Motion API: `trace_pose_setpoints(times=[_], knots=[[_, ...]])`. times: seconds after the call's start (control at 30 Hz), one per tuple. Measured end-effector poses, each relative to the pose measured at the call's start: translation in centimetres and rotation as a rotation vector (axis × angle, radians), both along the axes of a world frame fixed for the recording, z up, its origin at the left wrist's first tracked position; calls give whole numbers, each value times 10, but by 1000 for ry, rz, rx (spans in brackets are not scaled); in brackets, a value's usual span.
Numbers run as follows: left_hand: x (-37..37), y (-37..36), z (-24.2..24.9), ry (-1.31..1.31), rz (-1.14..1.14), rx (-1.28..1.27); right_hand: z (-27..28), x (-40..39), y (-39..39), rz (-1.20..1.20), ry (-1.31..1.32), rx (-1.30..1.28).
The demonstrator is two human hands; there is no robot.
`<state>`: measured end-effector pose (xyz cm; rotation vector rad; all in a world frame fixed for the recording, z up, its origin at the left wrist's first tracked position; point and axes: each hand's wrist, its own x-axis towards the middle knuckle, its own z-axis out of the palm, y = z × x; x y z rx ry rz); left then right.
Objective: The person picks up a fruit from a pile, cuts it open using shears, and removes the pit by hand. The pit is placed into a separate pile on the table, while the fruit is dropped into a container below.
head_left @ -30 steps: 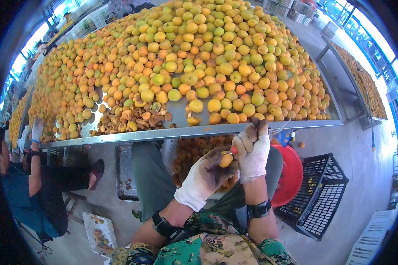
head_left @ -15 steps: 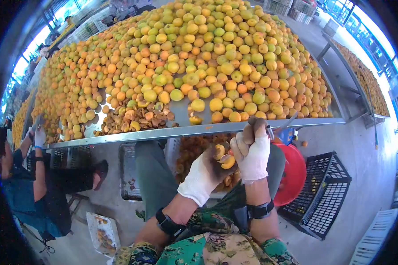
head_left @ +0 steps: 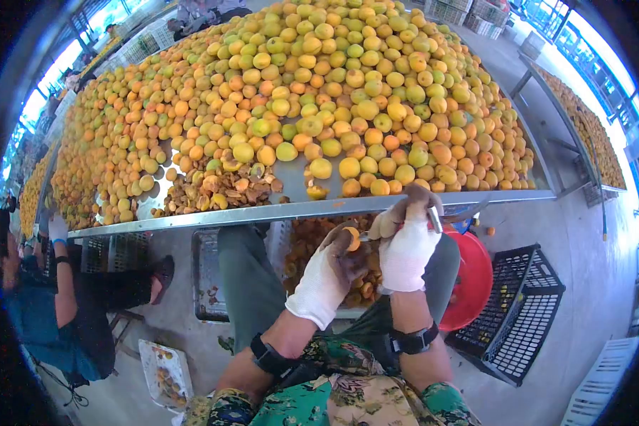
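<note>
My left hand (head_left: 324,277), in a white work glove with darkened fingers, is closed around an orange apricot piece (head_left: 353,239) held near its fingertips. Close beside it, my right hand (head_left: 407,241) wears a similar stained glove and grips a slim metal tool (head_left: 434,220). One end of the tool shows above the right fist; a thin shiny part reaches toward the apricot piece. Its working tip is hard to make out. Both hands are over a crate of cut apricots (head_left: 319,238) between my knees, just in front of the table edge.
A metal table (head_left: 277,211) bears a large heap of whole apricots (head_left: 319,92) and a pile of browned scraps (head_left: 224,188). A red basin (head_left: 468,277) and black crates (head_left: 515,305) stand right. A metal tray (head_left: 209,277) lies left, near another person (head_left: 57,312).
The opened apricot halves seen earlier in my left fingers have given way to a single orange piece. My right hand has tilted, with its tool now reaching toward that piece.
</note>
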<state>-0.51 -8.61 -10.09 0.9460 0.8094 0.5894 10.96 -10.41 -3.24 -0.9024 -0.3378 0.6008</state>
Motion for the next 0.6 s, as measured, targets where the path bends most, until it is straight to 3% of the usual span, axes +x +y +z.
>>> trace_pose_setpoints(times=[0.07, 0.13, 0.2, 0.27, 0.3, 0.37, 0.4, 0.5, 0.53, 0.57, 0.6], knots=[[5, -3, 7, 138, -73, 461, -1, -3, 7, -1, -14, 2], [13, -1, -29, 101, -18, 512, 0, -6, 11, -21, -92, -24], [21, 3, -28, 55, 34, 571, 7, -11, 15, -20, -76, -37], [29, 9, 7, -717, 289, -621, 19, -14, 21, -51, -110, -32], [33, 11, 5, -728, 280, -606, 17, -13, 24, -53, -171, -17], [40, 14, -15, -257, 165, 184, 1, -9, 42, -65, -254, -17], [43, 23, -25, -131, 84, 367, 0, -8, 46, -68, -263, -25], [43, 36, -44, -111, 98, 475, 18, -4, 56, -58, -58, -10], [42, 36, -34, -27, 143, 505, 3, -2, 70, -220, -213, -52], [40, 37, -21, -26, 148, 506, -2, 2, 76, -215, -214, -50], [39, 37, -7, -9, 191, 460, -5, 9, 78, -124, -54, -6]])
